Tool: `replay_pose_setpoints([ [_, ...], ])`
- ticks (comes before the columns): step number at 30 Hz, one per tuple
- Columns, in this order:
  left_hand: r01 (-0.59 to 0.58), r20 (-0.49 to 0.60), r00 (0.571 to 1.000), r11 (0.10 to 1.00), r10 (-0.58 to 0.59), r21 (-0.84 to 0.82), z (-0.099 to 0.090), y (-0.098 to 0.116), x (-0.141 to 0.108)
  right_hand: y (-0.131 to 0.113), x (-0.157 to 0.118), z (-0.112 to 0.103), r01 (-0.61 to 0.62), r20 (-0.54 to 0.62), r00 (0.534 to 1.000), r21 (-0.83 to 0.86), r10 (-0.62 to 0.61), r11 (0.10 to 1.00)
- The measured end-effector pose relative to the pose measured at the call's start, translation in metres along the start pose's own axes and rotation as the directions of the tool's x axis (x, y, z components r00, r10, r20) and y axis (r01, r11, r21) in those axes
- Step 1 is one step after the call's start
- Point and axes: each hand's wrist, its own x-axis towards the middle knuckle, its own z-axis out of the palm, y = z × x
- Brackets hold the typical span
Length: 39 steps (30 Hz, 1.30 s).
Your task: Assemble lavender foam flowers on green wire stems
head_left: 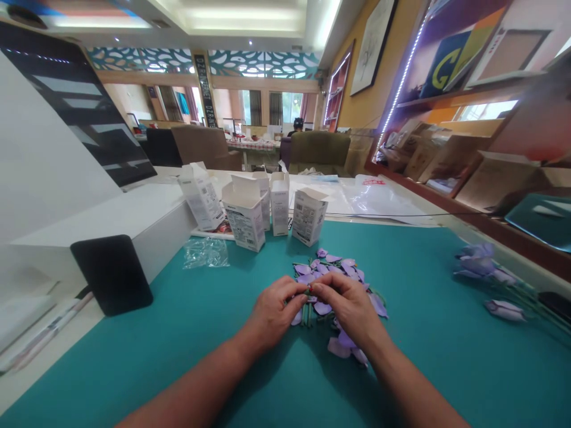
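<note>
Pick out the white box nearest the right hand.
The rightmost white carton, at the end of the row and standing on the teal mat, is closest to the right hand. The other cartons stand farther left.

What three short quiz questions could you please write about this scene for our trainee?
1. What colour are the petals lying under the hands?
2. True or false: the left hand and the right hand touch each other above the petals.
3. Which lies to the right of the petals: A, the long-stemmed flowers, or B, the white cartons?

Key: 1 purple; 2 true; 3 A.
</note>
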Motion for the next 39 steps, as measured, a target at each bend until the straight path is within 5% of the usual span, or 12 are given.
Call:
replay_pose_setpoints([
  [17, -0.015, 0.006, 1.000, 0.997, 0.015, 0.075, 0.003, -0.002, -0.002, 0.009, 0.002, 0.002, 0.055, -0.001, 0.998, -0.116, -0.056, 0.992],
  [39, -0.004, 0.045, 0.999, 0.995, -0.001, 0.102, 0.002, -0.004, -0.003, 0.009, 0.000, 0.011, 0.038, 0.019, 0.999, -0.024, -0.038, 0.999],
])
